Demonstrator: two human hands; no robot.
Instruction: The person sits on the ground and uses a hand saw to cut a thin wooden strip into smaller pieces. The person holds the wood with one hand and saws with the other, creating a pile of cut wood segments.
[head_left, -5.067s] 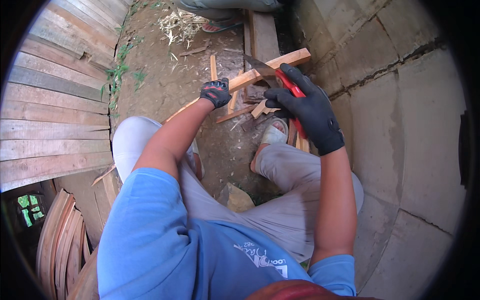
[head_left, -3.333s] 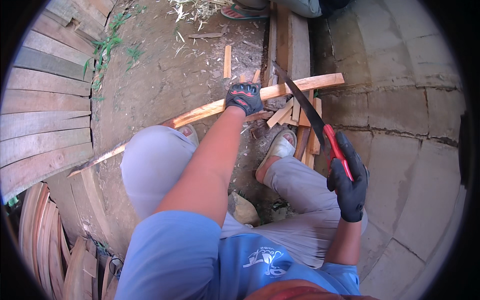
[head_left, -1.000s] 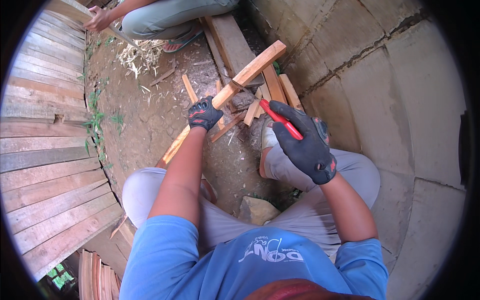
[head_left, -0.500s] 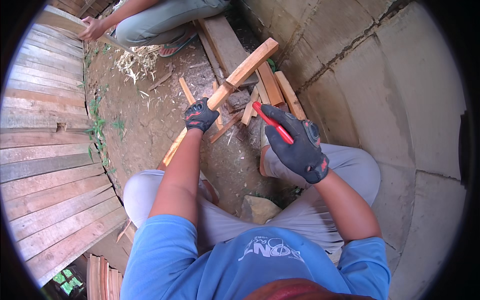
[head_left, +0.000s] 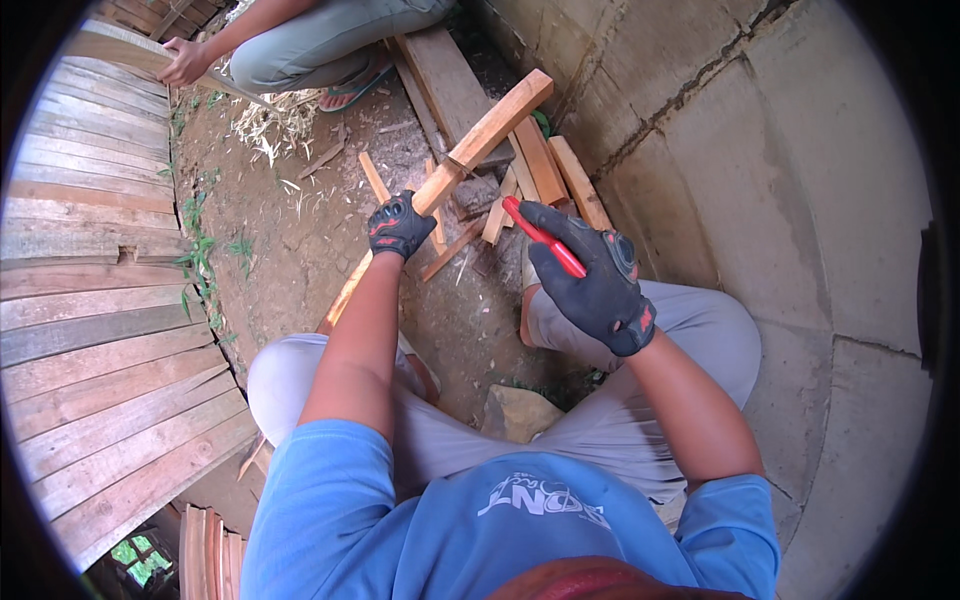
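Left hand [head_left: 400, 227]: black-gloved fingers wrapped around wooden beam [head_left: 498, 121]
Right hand [head_left: 590, 278]: black-gloved fingers curled round red saw handle [head_left: 545, 238]
Wood pieces [head_left: 580, 186]: ground's [head_left: 270, 250] right edge, near the wall [head_left: 770, 200]

One long timber [head_left: 495, 122] in the left hand [head_left: 400, 226]; one red-handled saw [head_left: 546, 238] in the right hand [head_left: 590, 282]; beyond the left hand, one co-worker [head_left: 335, 48], one shavings heap [head_left: 272, 125].

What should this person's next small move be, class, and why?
Probably a short stroke at the dark line across the wooden strip: the left hand grips the strip clear of that line, and the right hand holds the red-handled saw aimed towards it, though its blade is hard to make out.
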